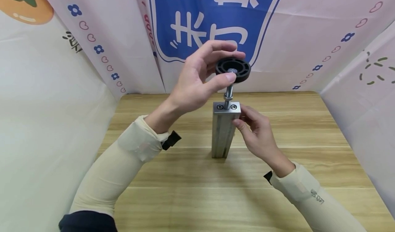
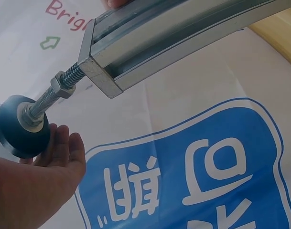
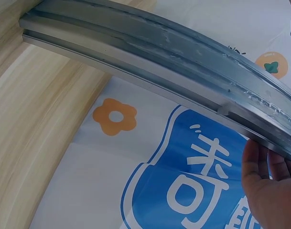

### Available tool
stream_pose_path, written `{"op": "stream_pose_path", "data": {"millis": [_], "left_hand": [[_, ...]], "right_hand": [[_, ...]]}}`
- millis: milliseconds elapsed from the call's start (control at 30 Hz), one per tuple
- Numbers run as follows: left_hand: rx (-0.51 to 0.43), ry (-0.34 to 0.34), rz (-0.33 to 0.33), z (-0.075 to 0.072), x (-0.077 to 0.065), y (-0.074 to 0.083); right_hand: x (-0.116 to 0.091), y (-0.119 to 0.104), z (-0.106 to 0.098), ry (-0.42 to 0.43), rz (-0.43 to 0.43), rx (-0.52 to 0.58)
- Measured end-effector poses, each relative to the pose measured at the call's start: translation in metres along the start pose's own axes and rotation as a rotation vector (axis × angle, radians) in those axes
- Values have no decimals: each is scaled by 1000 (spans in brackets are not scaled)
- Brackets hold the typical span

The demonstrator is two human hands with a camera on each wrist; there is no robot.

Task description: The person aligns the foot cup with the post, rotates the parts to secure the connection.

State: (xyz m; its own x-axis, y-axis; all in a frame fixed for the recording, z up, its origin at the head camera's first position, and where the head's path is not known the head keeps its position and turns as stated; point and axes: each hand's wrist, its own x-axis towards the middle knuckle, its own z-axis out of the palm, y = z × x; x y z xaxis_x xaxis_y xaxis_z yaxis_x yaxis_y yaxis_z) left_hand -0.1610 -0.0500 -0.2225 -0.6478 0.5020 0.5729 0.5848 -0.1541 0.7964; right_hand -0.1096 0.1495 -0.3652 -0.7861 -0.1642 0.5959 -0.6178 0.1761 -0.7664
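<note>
An aluminium profile (image 1: 220, 132) stands upright on the table, its silver end plate (image 1: 226, 110) on top bearing two screws. From that plate rises a threaded rod with a hex nut (image 2: 63, 85) partway along it. A black round levelling foot (image 1: 245, 75) caps the rod, underside up. My left hand (image 1: 194, 84) holds the foot, thumb across its face near the centre and fingers curved round the far side. Just below the end plate, my right hand (image 1: 259, 132) grips the profile's right side between thumb and fingers; some of those fingers are hidden behind it.
The wood-grain table (image 1: 172, 197) extends beneath both forearms. Printed white cloth walls (image 1: 123, 36) enclose it at the back and both sides, with a large blue sign (image 1: 203, 26) behind the profile. Wrist straps with black mounts (image 1: 171, 140) sit on both sleeves.
</note>
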Motion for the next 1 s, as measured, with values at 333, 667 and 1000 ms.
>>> {"op": "stream_pose_path", "data": {"millis": [333, 667, 1000], "left_hand": [[181, 66, -48, 4, 6, 5], [314, 122, -50, 6, 5, 6], [278, 123, -35, 4, 5, 5]], "right_hand": [[0, -1, -1, -11, 7, -1], [-1, 0, -1, -3, 8, -6], [-2, 1, -2, -5, 16, -22]]}}
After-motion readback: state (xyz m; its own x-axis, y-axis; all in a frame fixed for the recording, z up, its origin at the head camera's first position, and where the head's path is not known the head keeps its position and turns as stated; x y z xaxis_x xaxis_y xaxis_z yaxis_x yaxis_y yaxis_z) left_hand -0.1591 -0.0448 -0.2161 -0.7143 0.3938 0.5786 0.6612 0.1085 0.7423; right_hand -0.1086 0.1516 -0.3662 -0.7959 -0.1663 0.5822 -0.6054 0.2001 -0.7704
